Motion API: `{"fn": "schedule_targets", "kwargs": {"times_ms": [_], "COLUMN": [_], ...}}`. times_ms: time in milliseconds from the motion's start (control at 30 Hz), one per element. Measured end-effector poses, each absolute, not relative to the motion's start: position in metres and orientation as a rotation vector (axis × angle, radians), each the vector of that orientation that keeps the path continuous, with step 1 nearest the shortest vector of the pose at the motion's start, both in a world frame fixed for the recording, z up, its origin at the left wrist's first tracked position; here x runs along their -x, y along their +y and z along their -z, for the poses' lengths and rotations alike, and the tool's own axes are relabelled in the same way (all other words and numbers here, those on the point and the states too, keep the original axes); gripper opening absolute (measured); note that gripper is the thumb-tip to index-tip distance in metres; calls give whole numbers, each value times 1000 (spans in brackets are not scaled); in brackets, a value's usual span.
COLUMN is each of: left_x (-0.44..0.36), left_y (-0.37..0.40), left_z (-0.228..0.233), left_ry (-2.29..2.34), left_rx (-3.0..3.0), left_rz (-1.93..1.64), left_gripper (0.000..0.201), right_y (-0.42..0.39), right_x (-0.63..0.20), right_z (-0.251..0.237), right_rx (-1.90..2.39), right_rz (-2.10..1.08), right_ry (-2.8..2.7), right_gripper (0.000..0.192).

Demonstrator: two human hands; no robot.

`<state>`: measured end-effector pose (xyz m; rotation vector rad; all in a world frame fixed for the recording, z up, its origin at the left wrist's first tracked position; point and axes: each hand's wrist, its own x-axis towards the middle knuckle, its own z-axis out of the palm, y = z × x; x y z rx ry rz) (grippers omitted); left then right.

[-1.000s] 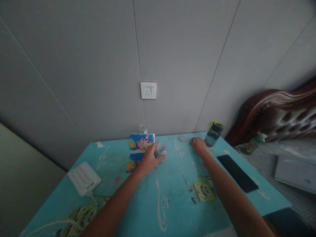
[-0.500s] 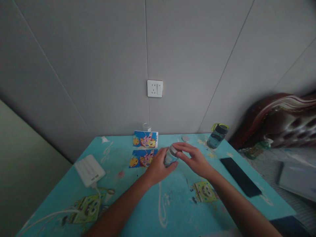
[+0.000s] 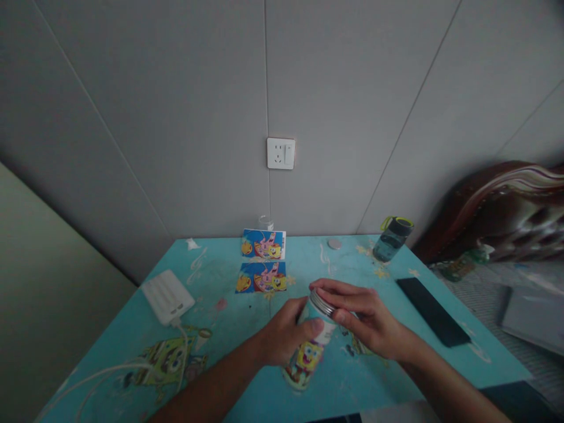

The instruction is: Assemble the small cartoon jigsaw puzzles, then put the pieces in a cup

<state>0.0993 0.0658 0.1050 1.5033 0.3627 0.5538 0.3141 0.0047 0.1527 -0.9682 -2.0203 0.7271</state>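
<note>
A clear jar (image 3: 325, 333) with a silver screw lid and a yellow cartoon figure showing on its lower part is tilted above the table, its lid end pointing away from me. My left hand (image 3: 288, 333) is closed around the jar's side, thumb across the front. On the ridged metal lid (image 3: 321, 302) my right hand (image 3: 368, 317) grips with bent fingers and thumb. Beyond the hands lie two blue cartoon cards (image 3: 263, 244), one behind the other. The farther one leans against a small clear glass jar (image 3: 265, 222) by the wall.
On the blue cartoon-print tablecloth (image 3: 247, 390) are a white power bank (image 3: 167, 296) with cables at left and a silver disc-shaped lid (image 3: 334, 243) at the back. A dark water bottle (image 3: 393, 238) and a long black flat object (image 3: 433, 311) are at right. The wall carries a socket (image 3: 281, 153).
Both hands have brought the jar nearer to me and lower in view, so its cartoon side now shows. The right hand stays at the lid. The view has shifted slightly.
</note>
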Motion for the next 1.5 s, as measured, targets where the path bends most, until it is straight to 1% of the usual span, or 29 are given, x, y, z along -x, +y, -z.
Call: {"fn": "schedule_targets", "kwargs": {"times_ms": [33,100,200,267,333,433,533,633,733,800,900,967,1067,1167,1300,1500], "left_x": [-97,-93,-91,-93,-95,-97,-95,-92,-88,-86,-83,-81,-78,-79,-85,-84], "left_y": [65,62,51,41,34,28,27,28,31,34,40,45,48,46,38,31], "left_z": [-104,-103,-104,-103,-102,-106,-113,-117,-115,-111,-104,-99,-94,-95,-109,-129], "left_ry": [339,328,492,662,731,599,381,165,43,178,720,1042,1198,1202,1161,1006], "left_rx": [-1522,-1639,-1939,-2091,-2146,-2079,-1925,-1856,-1910,-2005,-2197,-2352,-2595,-2680,-2577,-2329], "left_rz": [-539,-569,-671,-699,-691,-681,-701,-669,-623,-686,-864,-916,-876,-806,-698,-540], "left_gripper": [63,58,52,50,47,47,50,43,41,45,52,50,45,44,39,36], "right_y": [2,-4,-14,-18,-20,-19,-17,-16,-13,-9,-1,6,14,17,13,4], "right_x": [-315,-314,-305,-293,-281,-271,-271,-272,-269,-269,-270,-270,-265,-263,-271,-284], "right_z": [-153,-153,-152,-148,-144,-140,-142,-148,-154,-156,-152,-147,-135,-126,-125,-128], "right_rx": [974,989,1048,1144,1202,1104,912,675,494,599,1115,1431,1655,1628,1507,1311], "right_rz": [-765,-841,-917,-865,-698,-503,-520,-549,-476,-377,-319,-337,-307,-213,-174,-170], "right_ry": [-2027,-2040,-2016,-1976,-1951,-2048,-2210,-2291,-2347,-2340,-2186,-2120,-2157,-2185,-2233,-2305], "right_gripper": [42,43,59,62,58,58,59,65,68,64,52,42,37,38,41,60]}}
